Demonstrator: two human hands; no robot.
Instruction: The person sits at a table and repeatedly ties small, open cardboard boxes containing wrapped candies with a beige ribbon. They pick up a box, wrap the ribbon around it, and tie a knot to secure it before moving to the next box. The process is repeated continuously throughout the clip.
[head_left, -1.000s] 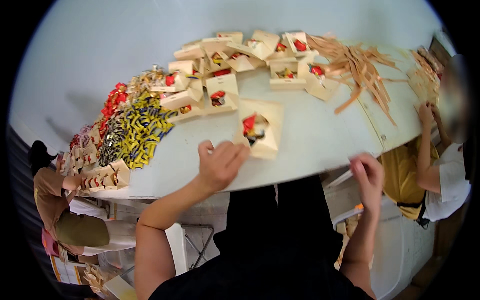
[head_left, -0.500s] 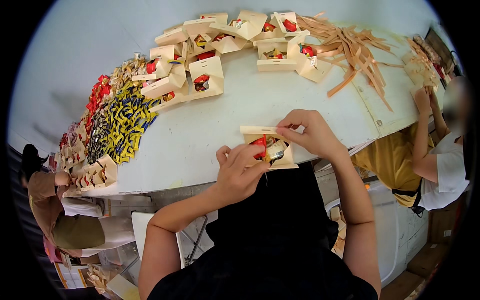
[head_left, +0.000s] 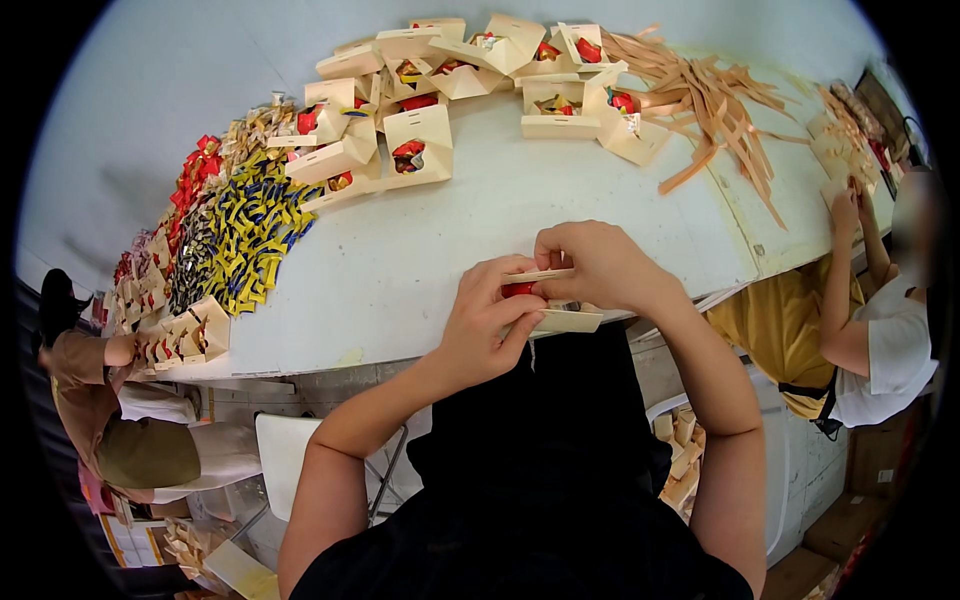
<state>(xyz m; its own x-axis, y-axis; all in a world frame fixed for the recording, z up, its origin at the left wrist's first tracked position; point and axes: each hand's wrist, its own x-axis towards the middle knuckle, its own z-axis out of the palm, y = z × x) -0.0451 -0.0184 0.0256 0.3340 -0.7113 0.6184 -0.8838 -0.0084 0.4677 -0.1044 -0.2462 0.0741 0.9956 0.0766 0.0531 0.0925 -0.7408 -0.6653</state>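
A small cream cardboard gift box [head_left: 571,321] stands at the table's near edge in front of me. My left hand [head_left: 486,318] is closed round its left side, thumb along the near edge. From the far right, my right hand [head_left: 603,266] pinches the box's slotted far flap, the fingers bent over the opening. Between the hands shows a red wrapped candy [head_left: 519,289] inside the box. My fingers hide most of the other contents.
Several filled, open cream boxes [head_left: 418,126] line the table's far side. Flat tan ribbon strips [head_left: 715,110] lie at the far right. Piled yellow-and-blue wrapped candies [head_left: 252,222] spread at the left, beside red ones [head_left: 196,171]. A person [head_left: 876,330] works at the right, another [head_left: 110,420] at the left.
My right hand has moved left over the box, and my left hand has shifted in closer. The box's opening is now more covered by my fingers and the far flap.
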